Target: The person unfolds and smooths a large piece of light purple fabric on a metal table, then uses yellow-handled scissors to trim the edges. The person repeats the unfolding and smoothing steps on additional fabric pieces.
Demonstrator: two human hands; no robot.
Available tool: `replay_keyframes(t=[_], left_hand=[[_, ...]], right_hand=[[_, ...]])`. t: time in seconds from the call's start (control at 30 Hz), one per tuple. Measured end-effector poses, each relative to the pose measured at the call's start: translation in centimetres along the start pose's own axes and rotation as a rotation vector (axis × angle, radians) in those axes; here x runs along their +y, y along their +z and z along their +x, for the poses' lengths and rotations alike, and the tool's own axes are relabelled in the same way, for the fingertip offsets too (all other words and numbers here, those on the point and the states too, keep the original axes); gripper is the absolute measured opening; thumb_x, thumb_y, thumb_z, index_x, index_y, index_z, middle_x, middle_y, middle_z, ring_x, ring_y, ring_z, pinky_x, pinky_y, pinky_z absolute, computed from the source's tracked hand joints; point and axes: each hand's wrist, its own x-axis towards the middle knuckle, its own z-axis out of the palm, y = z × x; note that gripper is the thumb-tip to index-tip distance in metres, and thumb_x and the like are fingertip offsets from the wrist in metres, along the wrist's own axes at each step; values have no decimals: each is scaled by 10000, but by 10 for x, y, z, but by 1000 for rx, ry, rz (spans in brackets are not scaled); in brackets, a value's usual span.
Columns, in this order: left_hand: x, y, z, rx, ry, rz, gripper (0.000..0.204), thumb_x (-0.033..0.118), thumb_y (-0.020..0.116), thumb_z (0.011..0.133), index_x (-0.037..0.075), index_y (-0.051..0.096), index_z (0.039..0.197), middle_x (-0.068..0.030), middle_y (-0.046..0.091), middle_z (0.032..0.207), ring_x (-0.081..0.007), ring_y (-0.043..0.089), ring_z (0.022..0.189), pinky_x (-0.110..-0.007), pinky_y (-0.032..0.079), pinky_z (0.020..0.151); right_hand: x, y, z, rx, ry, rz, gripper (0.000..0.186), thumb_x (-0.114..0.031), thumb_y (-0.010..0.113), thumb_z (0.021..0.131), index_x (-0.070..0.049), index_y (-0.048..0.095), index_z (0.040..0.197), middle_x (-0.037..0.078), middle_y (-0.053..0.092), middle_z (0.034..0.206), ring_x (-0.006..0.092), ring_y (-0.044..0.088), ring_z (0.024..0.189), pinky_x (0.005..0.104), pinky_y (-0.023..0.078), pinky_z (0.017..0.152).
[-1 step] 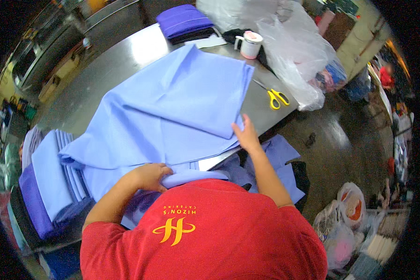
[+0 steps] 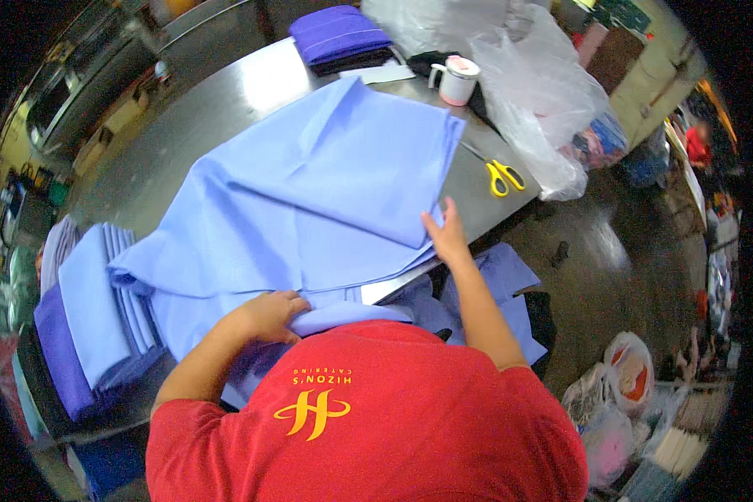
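A large light blue cloth (image 2: pixel 293 184) lies loosely folded across the steel table (image 2: pixel 134 188), overhanging its near edge. My left hand (image 2: pixel 272 314) has its fingers curled on a fold along the cloth's lower part, beside my red shirt. My right hand (image 2: pixel 446 230) touches the cloth's right edge, thumb and fingers apart. Yellow-handled scissors (image 2: pixel 502 178) rest on the steel just beyond that hand. Folded light blue cloths (image 2: pixel 96 301) and a purple one (image 2: pixel 63 360) form piles at the left.
At the back are folded purple fabric (image 2: pixel 335 38), a white mug (image 2: pixel 458 84) and translucent plastic bags (image 2: pixel 535 92). More blue cloth (image 2: pixel 502 305) hangs below the table's edge. Filled bags (image 2: pixel 627 376) lie at lower right. A person in red (image 2: pixel 699 146) is at the far right.
My right hand has shifted slightly upward along the cloth's edge. The table and the things on it appear a little further right in the view.
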Motion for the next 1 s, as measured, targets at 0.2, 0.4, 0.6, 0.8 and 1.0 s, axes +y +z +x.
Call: replay_keyframes(t=[0.2,0.4,0.6,0.8,1.0], left_hand=[[-3,47,-59,433,-171,148,514,220,740,621,119,554,1090,-103,510,1172,-284,473,1113,-436,366,941],[-11,91,-113,565,-574,118,596,231,775,560,174,548,1109,-109,412,1310,-313,350,1246,-533,263,1015],[-37,123,-131,717,-491,-48,398,190,733,615,144,615,992,-93,482,1250,-299,429,1176,-450,359,948],[-32,123,-111,717,-354,66,154,129,655,678,131,646,831,-42,605,980,-255,552,943,-385,445,779],[19,101,-114,1005,-319,96,184,77,638,634,120,627,813,-46,594,788,-249,564,793,-377,448,690]], right_hand=[[-13,45,46,43,-239,-447,765,-203,691,709,-12,309,1344,287,500,1113,411,500,1047,403,409,919],[-66,112,33,-150,-306,-217,577,-6,531,675,-93,504,1244,241,530,1043,382,527,979,396,432,856],[-152,134,-31,-361,-689,93,552,-64,584,710,-129,506,1253,184,552,1044,300,534,989,349,403,896],[-227,123,-26,-294,-802,334,635,-124,620,779,-71,351,1352,133,481,1239,235,490,1088,319,348,969],[-224,78,-49,-366,-576,195,882,-279,690,764,-64,140,1419,145,354,1348,259,455,1153,369,340,988]])
